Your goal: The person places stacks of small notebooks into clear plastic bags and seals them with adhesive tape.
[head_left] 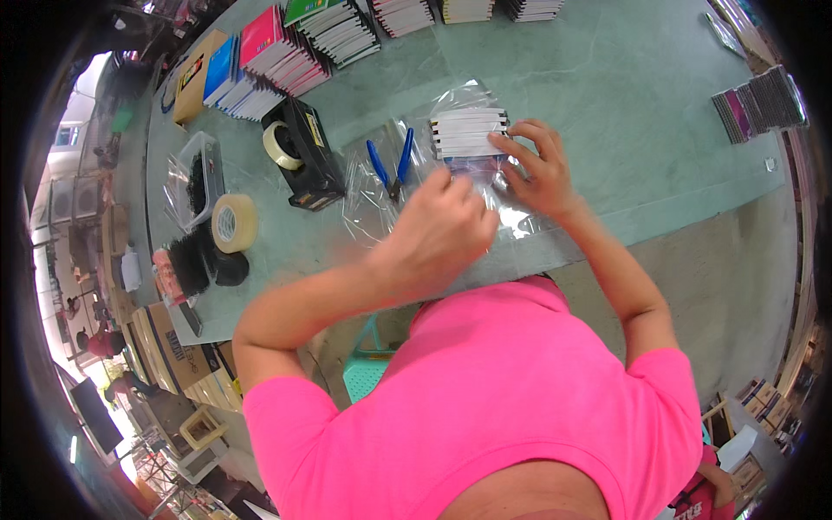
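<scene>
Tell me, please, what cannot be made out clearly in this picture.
All in the head view:
Left hand: blurred by motion; its grip is unclear.
White bound stack: right hand covers part of its right end.
Far notebook stacks: cut off by the top edge.
Clear box: contents too small to identify.

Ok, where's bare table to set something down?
Widest free patch: the table between the right hand and the dark stack at the right edge. A smaller strip lies between the back notebooks and plastic film. Crowded: left side, tape dispenser, clear bin, tape roll.
</scene>
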Demonstrator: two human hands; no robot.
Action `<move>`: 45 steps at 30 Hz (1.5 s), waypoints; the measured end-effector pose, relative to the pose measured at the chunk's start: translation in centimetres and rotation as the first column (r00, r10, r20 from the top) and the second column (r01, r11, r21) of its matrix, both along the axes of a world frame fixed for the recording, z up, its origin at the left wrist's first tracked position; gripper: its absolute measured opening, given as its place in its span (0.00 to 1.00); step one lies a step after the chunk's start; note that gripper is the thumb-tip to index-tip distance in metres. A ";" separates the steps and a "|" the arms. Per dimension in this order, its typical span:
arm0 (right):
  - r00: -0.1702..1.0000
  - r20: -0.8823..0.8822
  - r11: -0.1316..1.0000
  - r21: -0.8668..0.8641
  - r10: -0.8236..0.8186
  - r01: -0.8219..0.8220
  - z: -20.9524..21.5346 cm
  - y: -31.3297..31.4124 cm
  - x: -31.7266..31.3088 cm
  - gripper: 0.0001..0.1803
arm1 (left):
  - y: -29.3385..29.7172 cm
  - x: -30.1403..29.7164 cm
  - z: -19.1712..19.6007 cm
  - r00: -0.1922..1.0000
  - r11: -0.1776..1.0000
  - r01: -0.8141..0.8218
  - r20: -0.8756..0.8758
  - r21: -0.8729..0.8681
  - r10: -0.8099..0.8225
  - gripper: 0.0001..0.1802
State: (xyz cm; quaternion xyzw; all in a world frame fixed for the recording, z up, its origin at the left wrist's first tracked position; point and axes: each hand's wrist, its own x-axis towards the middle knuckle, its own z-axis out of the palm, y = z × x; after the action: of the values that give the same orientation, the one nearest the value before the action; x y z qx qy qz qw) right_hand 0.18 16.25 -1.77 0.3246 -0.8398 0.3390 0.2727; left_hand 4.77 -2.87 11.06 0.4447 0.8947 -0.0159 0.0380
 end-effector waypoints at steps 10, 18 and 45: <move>0.983 0.002 0.956 0.233 0.181 -0.177 1.9 -0.6 -1.1 0.21 | -4.4 -9.0 -0.6 0.969 0.984 0.112 -0.234 0.138 -0.077 0.05; 0.989 0.046 0.980 0.137 0.137 -0.142 0.6 -1.3 -0.4 0.20 | -0.7 -11.5 -2.3 0.978 0.962 0.203 -0.085 0.184 -0.190 0.03; 0.990 -0.031 0.982 0.136 0.137 -0.132 1.6 -1.3 -1.1 0.19 | -2.4 -8.2 -3.7 0.816 0.525 -0.569 0.509 0.632 0.272 0.22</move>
State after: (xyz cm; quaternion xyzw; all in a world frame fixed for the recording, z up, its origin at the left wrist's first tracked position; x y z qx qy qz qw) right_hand -0.94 14.97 -0.15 0.4047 -0.8312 0.2933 0.2436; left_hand -3.45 -5.32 7.39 0.1790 0.8746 0.4506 0.0076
